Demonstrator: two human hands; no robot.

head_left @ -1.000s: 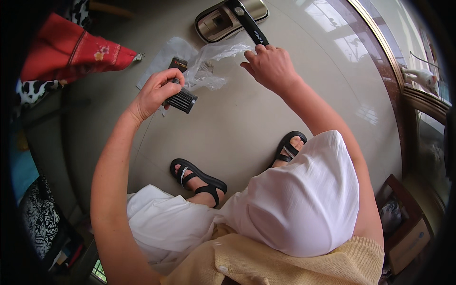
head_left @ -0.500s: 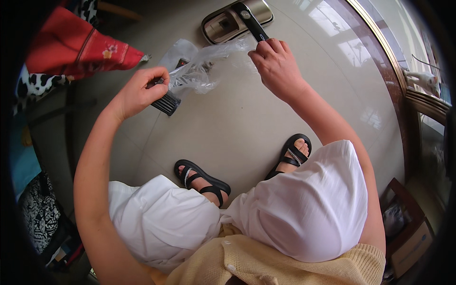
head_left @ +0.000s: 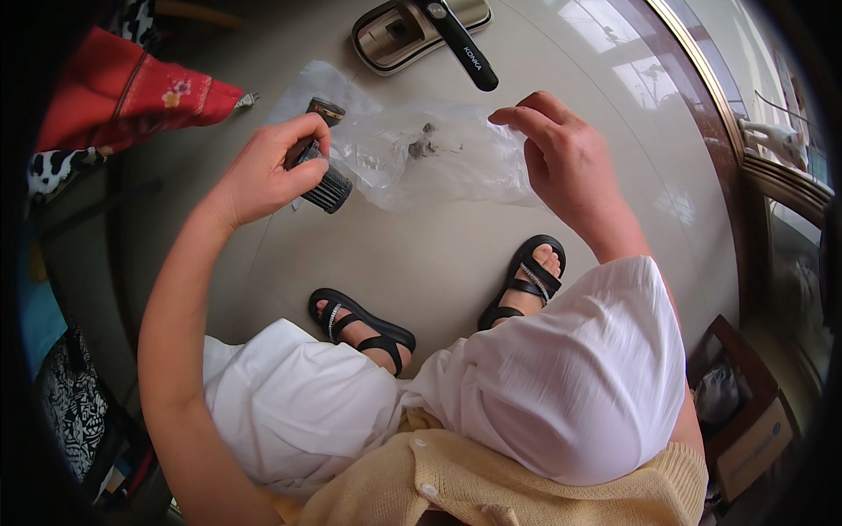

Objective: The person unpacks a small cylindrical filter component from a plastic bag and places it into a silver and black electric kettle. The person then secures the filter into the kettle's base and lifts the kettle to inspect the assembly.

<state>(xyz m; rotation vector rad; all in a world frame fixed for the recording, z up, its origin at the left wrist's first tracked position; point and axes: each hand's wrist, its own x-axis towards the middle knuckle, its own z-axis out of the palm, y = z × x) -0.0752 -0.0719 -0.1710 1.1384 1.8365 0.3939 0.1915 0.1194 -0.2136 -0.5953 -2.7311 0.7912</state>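
Observation:
My left hand [head_left: 272, 171] is closed around a black ribbed cylinder, apparently a filter [head_left: 324, 184], which tilts down to the right. From beside it a clear plastic bag [head_left: 474, 175] spreads across to my right hand [head_left: 570, 158], whose fingertips seem to pinch its upper right edge. Grey clumps of dust or lint [head_left: 424, 145] show in the middle of the bag. Just beyond my left hand is a small dark piece with a gold-coloured band [head_left: 326, 111], against more clear plastic.
A gold and black handheld vacuum [head_left: 386, 39] with a black handle [head_left: 465, 53] lies on the tiled floor [head_left: 421, 250] beyond the bag. Red cloth [head_left: 132, 88] hangs at far left. My sandalled feet stand below the bag. A wooden-framed glass door [head_left: 728, 158] borders the right.
My right hand has moved right and slightly down, away from the vacuum handle. The plastic bag is now spread wider, showing the grey clumps. My left hand still holds the filter.

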